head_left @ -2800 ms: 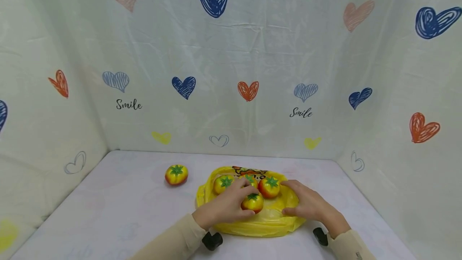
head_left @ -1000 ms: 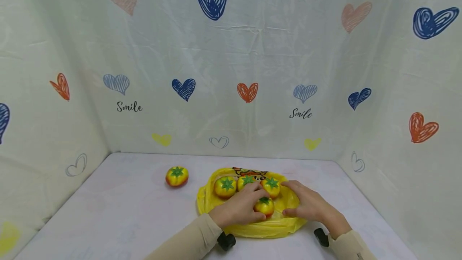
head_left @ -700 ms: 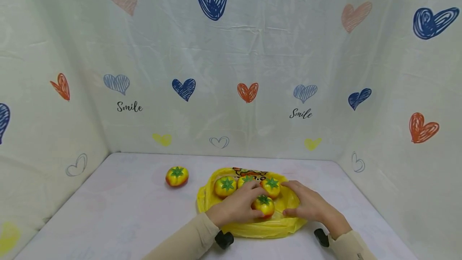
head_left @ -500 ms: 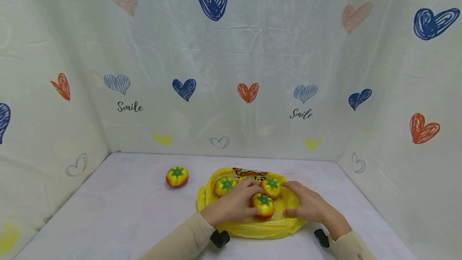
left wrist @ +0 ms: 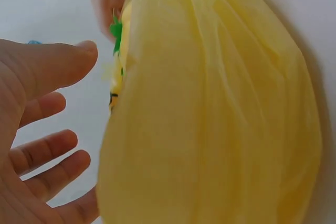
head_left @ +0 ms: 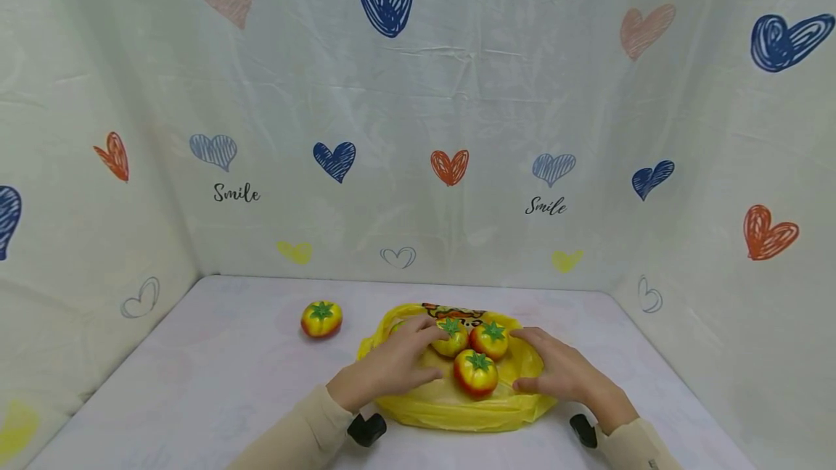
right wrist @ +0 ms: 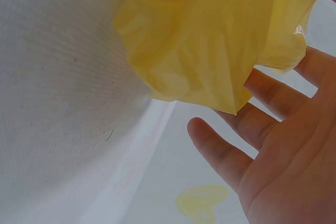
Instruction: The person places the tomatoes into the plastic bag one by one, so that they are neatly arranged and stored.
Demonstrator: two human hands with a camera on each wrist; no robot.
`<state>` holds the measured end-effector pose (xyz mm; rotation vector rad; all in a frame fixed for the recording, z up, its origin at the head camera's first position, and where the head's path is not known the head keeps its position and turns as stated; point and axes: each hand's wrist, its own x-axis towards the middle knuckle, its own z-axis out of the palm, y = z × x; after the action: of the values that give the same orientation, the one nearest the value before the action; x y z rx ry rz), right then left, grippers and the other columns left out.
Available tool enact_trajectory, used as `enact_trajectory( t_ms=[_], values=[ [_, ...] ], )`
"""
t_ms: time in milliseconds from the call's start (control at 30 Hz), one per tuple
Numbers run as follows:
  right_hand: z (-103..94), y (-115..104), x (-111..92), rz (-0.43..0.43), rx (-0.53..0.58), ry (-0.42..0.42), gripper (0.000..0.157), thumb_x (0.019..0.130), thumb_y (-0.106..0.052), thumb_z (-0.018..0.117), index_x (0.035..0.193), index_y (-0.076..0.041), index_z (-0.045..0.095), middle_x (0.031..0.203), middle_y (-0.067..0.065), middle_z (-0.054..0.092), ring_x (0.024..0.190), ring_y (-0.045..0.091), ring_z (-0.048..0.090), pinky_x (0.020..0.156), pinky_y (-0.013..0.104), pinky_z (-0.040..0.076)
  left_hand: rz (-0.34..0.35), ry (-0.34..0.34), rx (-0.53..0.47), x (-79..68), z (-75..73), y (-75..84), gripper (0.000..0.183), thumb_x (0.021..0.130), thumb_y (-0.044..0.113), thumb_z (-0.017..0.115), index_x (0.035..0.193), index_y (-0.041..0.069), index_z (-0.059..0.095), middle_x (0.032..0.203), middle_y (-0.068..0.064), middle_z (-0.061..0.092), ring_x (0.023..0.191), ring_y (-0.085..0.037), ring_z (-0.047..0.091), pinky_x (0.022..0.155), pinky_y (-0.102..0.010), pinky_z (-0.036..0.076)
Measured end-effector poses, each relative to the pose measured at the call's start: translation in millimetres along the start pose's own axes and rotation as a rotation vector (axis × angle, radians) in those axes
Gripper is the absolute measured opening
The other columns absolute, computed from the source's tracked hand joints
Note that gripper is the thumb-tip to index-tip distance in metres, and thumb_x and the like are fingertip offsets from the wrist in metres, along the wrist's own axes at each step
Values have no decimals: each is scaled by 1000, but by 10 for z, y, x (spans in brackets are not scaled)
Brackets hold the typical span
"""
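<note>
A yellow plastic bag (head_left: 457, 415) lies spread on the table with its mouth upward. Several yellow-and-red, tomato-like fruits with green star-shaped tops are inside: one at the front (head_left: 476, 374), one at the right (head_left: 490, 340) and one in the middle (head_left: 451, 343). Another, at the left, is mostly covered by my left hand (head_left: 392, 361). That hand holds nothing, thumb and fingers apart over the bag's left side; the left wrist view shows it beside the bag wall. My right hand (head_left: 564, 368) is spread at the bag's right edge, its fingers (right wrist: 220, 150) extended against the plastic.
One more such fruit (head_left: 321, 320) sits outside the bag, on the white table (head_left: 228, 368) at the back left. A white curtain (head_left: 418, 93) printed with hearts surrounds the table at the back and both sides.
My left hand first shifted right with the front fruit, then let go of it and drew back left. The fruit stays at the bag's front. My right hand has hardly moved.
</note>
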<state>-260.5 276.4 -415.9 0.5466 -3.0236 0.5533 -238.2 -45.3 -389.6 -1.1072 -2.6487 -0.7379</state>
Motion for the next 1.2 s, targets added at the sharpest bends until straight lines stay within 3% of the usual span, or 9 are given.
enact_trajectory(
  t_ms=[233,667,900,1200],
  values=[
    [0,-18,7,21,3,-11,78,68,-48,80,136,-24,50,142,2,45,126,30,46,98,59,38,-19,39,0,-160,-176,-137,46,84,25,74,126,14,58,121,1,47,108,-13,47,94,-32,46],
    [8,-18,1,13,2,-1,78,67,-49,80,135,-24,50,141,3,45,126,31,46,98,59,38,-96,133,131,-439,-435,-446,46,80,26,78,121,14,60,118,-1,51,108,-18,49,94,-38,46],
    [14,-23,-4,2,-2,11,77,68,-47,80,135,-24,50,141,3,46,126,31,46,98,59,38,-115,208,205,-593,-516,-682,47,76,24,81,117,12,62,115,-5,53,107,-24,51,92,-42,46],
    [7,-24,1,5,3,0,76,68,-47,80,135,-24,50,140,2,47,125,30,47,98,59,38,-117,331,270,-677,-647,-1037,44,71,19,84,110,10,66,109,-8,56,102,-28,53,89,-47,47]
  ],
)
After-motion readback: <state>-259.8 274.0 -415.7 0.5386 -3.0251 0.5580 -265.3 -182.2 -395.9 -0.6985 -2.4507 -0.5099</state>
